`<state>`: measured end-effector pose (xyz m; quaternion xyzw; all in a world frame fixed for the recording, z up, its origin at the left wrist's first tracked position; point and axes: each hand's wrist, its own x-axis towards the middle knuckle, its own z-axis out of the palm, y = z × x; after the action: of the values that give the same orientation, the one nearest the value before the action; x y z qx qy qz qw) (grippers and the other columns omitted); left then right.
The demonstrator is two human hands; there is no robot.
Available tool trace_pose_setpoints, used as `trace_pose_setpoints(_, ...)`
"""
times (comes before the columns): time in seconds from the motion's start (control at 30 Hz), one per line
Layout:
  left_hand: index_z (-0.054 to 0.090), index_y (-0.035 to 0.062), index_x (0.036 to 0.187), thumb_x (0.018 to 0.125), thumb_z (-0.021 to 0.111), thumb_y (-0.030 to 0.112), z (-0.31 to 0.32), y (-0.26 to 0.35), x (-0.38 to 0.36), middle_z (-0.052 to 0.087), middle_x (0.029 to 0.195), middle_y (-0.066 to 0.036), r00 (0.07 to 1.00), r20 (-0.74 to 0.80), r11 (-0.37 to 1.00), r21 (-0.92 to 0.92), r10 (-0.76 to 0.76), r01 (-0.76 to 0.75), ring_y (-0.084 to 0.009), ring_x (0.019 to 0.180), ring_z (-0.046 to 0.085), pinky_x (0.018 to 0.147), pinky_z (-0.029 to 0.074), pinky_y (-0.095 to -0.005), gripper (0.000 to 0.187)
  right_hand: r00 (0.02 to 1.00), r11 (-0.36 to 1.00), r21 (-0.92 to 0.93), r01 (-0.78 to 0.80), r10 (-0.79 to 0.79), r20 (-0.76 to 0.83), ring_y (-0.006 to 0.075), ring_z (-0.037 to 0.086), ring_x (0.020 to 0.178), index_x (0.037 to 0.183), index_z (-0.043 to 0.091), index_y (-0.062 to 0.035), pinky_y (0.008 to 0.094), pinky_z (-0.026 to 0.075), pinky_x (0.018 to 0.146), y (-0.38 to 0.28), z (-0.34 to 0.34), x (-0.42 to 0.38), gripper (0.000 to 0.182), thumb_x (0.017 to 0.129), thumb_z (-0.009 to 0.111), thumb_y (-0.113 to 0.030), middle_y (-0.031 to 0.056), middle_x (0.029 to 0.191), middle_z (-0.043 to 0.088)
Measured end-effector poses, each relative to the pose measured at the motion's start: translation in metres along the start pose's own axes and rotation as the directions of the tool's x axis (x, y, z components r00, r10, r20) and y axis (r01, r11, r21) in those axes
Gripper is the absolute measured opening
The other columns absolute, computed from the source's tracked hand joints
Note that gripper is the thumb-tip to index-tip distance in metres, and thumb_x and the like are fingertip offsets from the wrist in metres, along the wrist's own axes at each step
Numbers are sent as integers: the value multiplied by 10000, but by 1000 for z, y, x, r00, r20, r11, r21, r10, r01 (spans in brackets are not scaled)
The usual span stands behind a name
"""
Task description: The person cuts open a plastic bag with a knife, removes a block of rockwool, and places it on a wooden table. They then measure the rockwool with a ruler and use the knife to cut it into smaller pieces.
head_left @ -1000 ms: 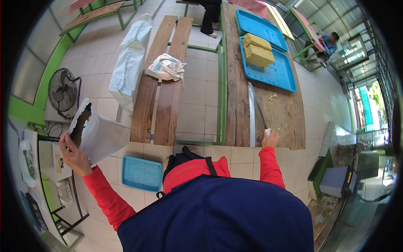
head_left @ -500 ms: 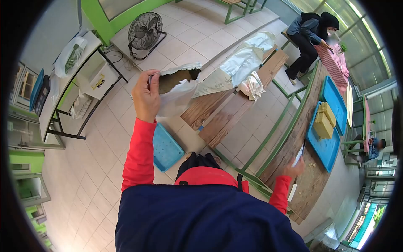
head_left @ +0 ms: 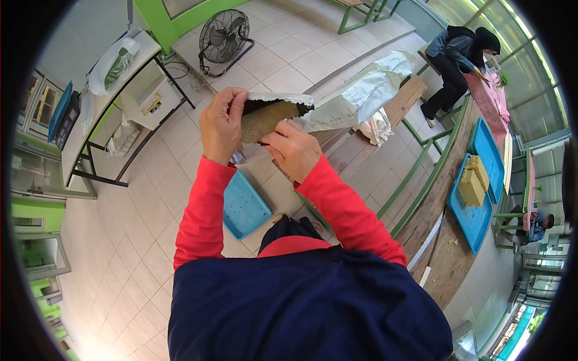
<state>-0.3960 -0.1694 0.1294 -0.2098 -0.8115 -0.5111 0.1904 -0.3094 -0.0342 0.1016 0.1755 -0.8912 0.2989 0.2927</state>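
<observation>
My left hand [head_left: 221, 123] pinches the torn upper edge of a white and silver bag [head_left: 283, 98], whose open mouth shows a brownish block [head_left: 265, 120] inside. On the bag's near edge, my right hand [head_left: 295, 147] has its fingers closed, facing the left hand. At the right, the wooden table [head_left: 448, 277] bears a long blade [head_left: 428, 240] lying flat. Farther up it, yellowish blocks [head_left: 472, 183] rest on a blue tray [head_left: 481, 224], beside a second blue tray [head_left: 486, 147].
A wooden bench [head_left: 404, 99] holds a long silver sheet [head_left: 361, 99] and a crumpled wrapper [head_left: 377, 127]. Below is another blue tray [head_left: 245, 204]. A fan [head_left: 224, 37] stands ahead. One person [head_left: 451, 60] sits at the upper right, another [head_left: 537, 225] at far right.
My right hand has left the table and the blade, which now lies there, and has come to the bag. My left hand still holds the bag's edge.
</observation>
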Motion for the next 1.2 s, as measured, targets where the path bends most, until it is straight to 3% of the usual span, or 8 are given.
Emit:
trace_pose_setpoints(0.43,600,38,851,865,529,228,-18,-73,61,584,678,-123,1000,-10,984,179,4,-2,-292,643,564,600,428,-367,203,997,993,104,62,-57,-47,259,507,717,814,627,-70,313,448,617,14,-9,-7,190,643,681,-6,67,759,505)
trace_pose_setpoints(0.53,567,30,855,879,508,220,-8,-74,62,576,684,-127,986,-24,958,243,165,-155,-297,624,554,598,425,-374,200,986,985,170,-38,65,-157,213,494,625,846,609,-37,292,435,582,14,-14,1,187,684,701,-50,58,674,473)
trace_pose_setpoints(0.6,527,27,882,892,487,205,1,-66,64,581,758,-135,948,-31,933,188,317,-306,-295,660,555,616,425,-382,183,721,755,306,-580,650,-239,135,465,546,868,585,-12,269,431,547,16,-7,12,206,720,700,-96,29,582,416)
trace_pose_setpoints(0.63,527,27,882,892,487,205,2,-59,65,581,758,-135,947,-31,932,188,320,-309,-295,660,555,616,425,-382,183,685,747,307,-590,664,-300,74,429,509,918,586,-19,248,410,501,22,-4,17,206,749,679,-92,-3,530,363)
trace_pose_setpoints(0.73,501,27,917,886,500,215,4,-35,66,580,841,-144,982,186,993,114,8,-30,-297,727,560,642,432,-377,192,612,568,475,-672,787,-76,80,440,508,925,613,-46,241,382,477,30,-9,26,169,768,656,-93,-9,531,363)
trace_pose_setpoints(0.83,516,61,1060,801,620,311,12,-30,69,588,872,-125,910,230,937,-26,345,-349,-277,756,564,635,443,-360,375,721,733,357,-579,664,-197,133,486,528,872,627,-44,271,408,496,47,-9,23,91,805,615,-105,36,589,456)
trace_pose_setpoints(0.93,468,83,1211,794,643,267,13,-11,67,564,957,-115,825,490,897,170,282,-408,-251,853,562,731,445,-323,488,823,872,180,-455,489,-290,188,542,591,833,611,-30,297,443,544,51,-13,21,71,818,593,-97,92,699,558)
trace_pose_setpoints(1.2,683,72,849,803,606,296,24,-35,67,625,672,-99,876,468,991,1,118,-133,-280,607,579,587,451,-333,242,728,775,468,-424,599,-332,147,513,640,856,559,-10,264,424,582,49,-2,15,145,874,539,-152,78,736,557)
